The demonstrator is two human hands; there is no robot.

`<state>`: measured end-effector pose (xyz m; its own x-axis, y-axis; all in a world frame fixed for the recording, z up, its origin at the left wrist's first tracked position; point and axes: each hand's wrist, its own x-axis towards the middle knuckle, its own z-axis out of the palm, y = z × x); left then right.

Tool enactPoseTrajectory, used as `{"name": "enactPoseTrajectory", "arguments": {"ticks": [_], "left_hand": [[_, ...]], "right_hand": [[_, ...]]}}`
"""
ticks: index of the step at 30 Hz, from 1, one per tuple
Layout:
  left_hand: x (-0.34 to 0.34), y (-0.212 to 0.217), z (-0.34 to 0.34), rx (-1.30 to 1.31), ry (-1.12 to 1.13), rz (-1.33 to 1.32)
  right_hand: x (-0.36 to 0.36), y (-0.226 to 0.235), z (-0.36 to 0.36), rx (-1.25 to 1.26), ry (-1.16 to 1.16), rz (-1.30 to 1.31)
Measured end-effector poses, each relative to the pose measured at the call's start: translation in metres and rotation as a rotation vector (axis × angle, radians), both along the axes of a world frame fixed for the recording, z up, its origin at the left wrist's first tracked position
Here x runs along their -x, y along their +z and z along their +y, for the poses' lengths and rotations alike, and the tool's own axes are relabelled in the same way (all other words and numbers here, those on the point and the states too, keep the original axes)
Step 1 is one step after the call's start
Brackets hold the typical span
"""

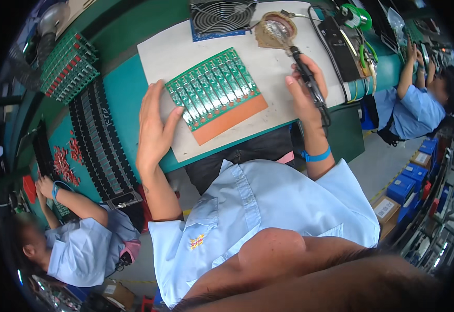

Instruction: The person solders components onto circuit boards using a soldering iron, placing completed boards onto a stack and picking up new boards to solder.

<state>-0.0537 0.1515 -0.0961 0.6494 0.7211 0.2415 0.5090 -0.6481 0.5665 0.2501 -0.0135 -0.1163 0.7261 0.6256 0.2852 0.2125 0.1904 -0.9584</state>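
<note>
My right hand [309, 86] is closed around the black handle of a soldering iron [307, 73]. The iron's front end points away from me, over a round dish with shiny metal residue [278, 31]. A green panel of narrow circuit boards [214, 86] lies tilted on the white sheet, with an orange-brown flat strip [232, 120] showing along its near edge. At the panel's left edge is my left hand [156, 122], its thumb apart from the stretched fingers. Thumb and fingertips are at the panel's rim, not wrapped round it.
A fan [222, 18] stands behind the panel. To the right are a black box with cables [338, 49] and a green spool [357, 18]. At left are stacked circuit boards [68, 67] and a black slatted conveyor [102, 140]. Co-workers sit on both sides.
</note>
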Motion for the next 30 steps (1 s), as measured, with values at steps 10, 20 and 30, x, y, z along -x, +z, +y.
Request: {"name": "enactPoseTrajectory", "arguments": {"ticks": [10, 20, 30], "left_hand": [[-0.096, 0.012, -0.091, -0.23, -0.273, 0.203], [-0.103, 0.019, -0.098, -0.31, -0.314, 0.298], [-0.085, 0.045, -0.064, -0.156, -0.288, 0.145]], "right_hand": [[0.007, 0.002, -0.001, -0.031, 0.107, -0.147], [0.003, 0.004, -0.001, -0.099, 0.172, -0.233], [0.005, 0.018, -0.025, -0.063, 0.274, -0.222]]}}
